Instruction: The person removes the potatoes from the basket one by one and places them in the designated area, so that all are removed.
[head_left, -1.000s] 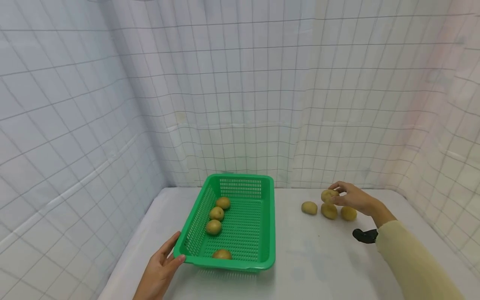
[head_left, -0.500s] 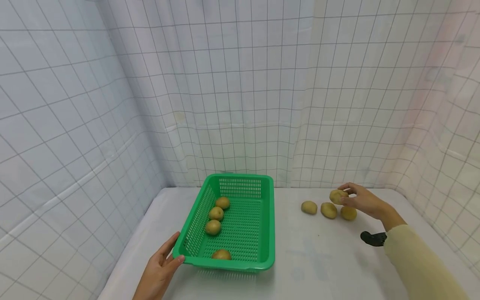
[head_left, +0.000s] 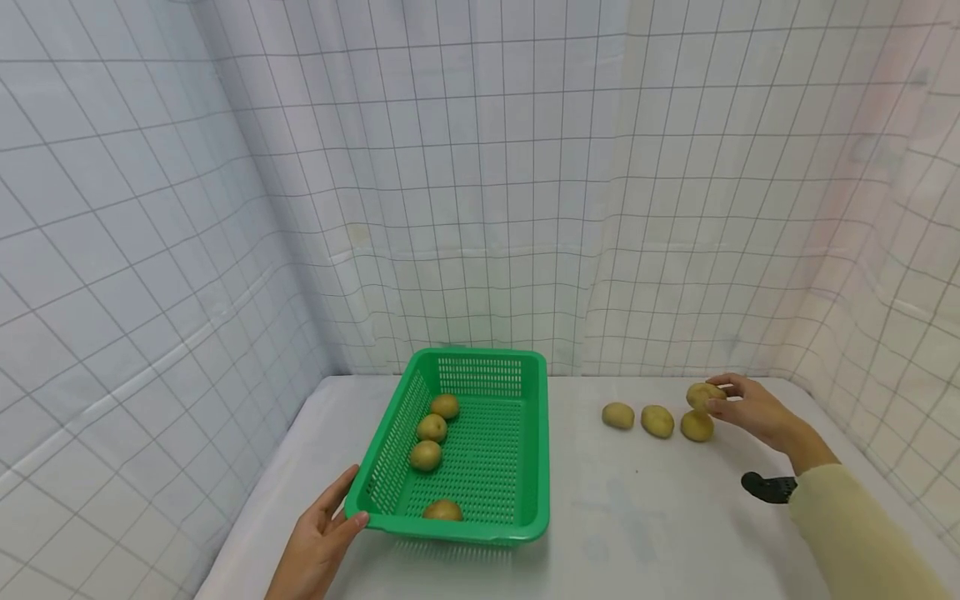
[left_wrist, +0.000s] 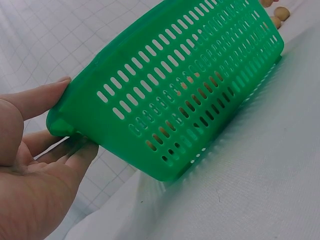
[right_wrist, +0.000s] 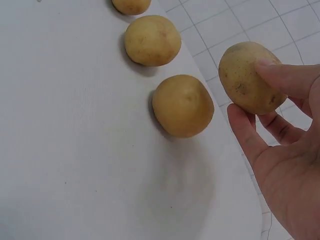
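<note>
My left hand [head_left: 318, 537] grips the near left corner of a green plastic basket [head_left: 542, 467]; in the left wrist view the thumb lies on the rim and the fingers curl beneath it. Between thumb and fingers my right hand [head_left: 757, 412] holds a potato [right_wrist: 250, 77] above the table, at the right end of a row of three more. The nearest of these is a round potato [right_wrist: 183, 106]; farther left lie a middle potato [head_left: 657, 422] and a left potato [head_left: 618, 415]. Inside the basket, several potatoes [head_left: 432, 427] lie along the left side and near edge.
The white table [head_left: 630, 517] backs onto a grid-patterned white curtain [head_left: 480, 208], which also hangs at both sides. A black object [head_left: 768, 488] sits at the right wrist, by the pale yellow sleeve [head_left: 847, 517].
My right hand has moved to the right with its potato, from over the middle potato of the row to just behind the right one. The left hand and basket stay nearly still.
</note>
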